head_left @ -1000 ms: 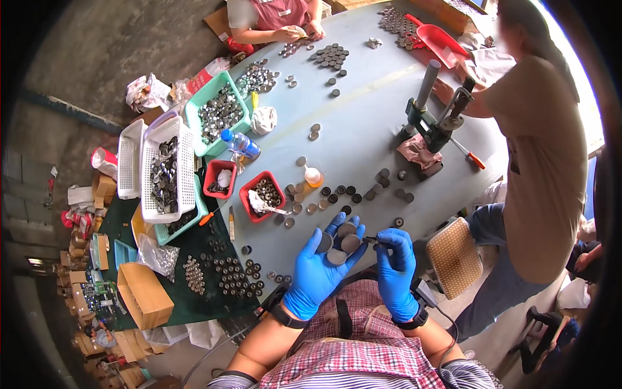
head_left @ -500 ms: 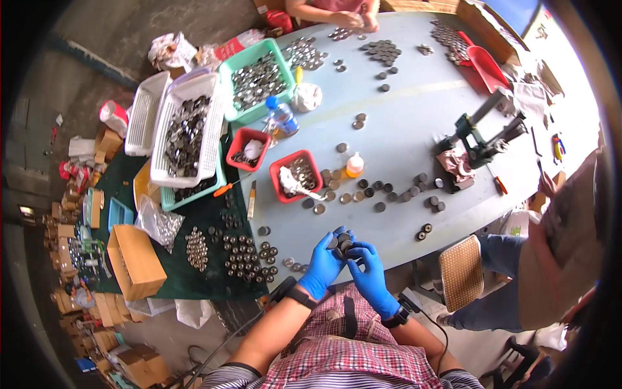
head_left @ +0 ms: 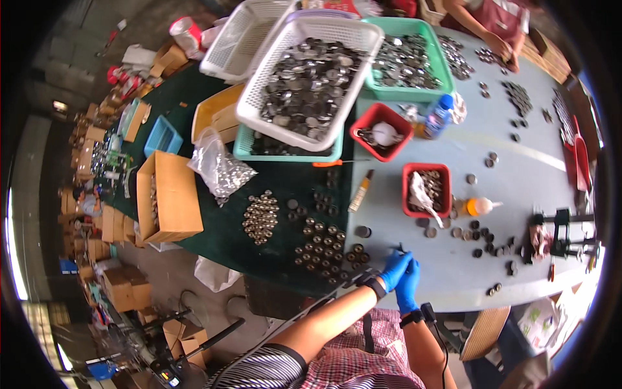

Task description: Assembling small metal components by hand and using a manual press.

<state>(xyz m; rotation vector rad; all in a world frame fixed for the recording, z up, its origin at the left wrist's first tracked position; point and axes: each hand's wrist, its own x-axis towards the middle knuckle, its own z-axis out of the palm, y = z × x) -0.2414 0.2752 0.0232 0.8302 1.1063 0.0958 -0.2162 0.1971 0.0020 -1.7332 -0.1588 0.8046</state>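
My left hand (head_left: 392,271), in a blue glove, is closed around black round caps (head_left: 401,249). Only a dark edge of them shows past the fingertips. Pressed against it is my gloved right hand (head_left: 407,289), its fingers closed and whatever they pinch hidden. Both are over the near edge of the grey table (head_left: 447,285). To their left lie rows of dark round parts with shiny centres (head_left: 322,245) on a green cloth. A single dark cap (head_left: 363,231) sits just beyond my left hand.
A red bin (head_left: 447,194) of metal parts and a squeeze bottle (head_left: 479,207) stand ahead. White (head_left: 243,107) and green (head_left: 447,91) baskets hold many metal discs. A cardboard box (head_left: 178,201) is at left. Across the table a person's hands (head_left: 505,52) work near small parts.
The view has swung left, so the table's contents appear shifted right. My hands have come closer together, and the black caps in them are now mostly hidden.
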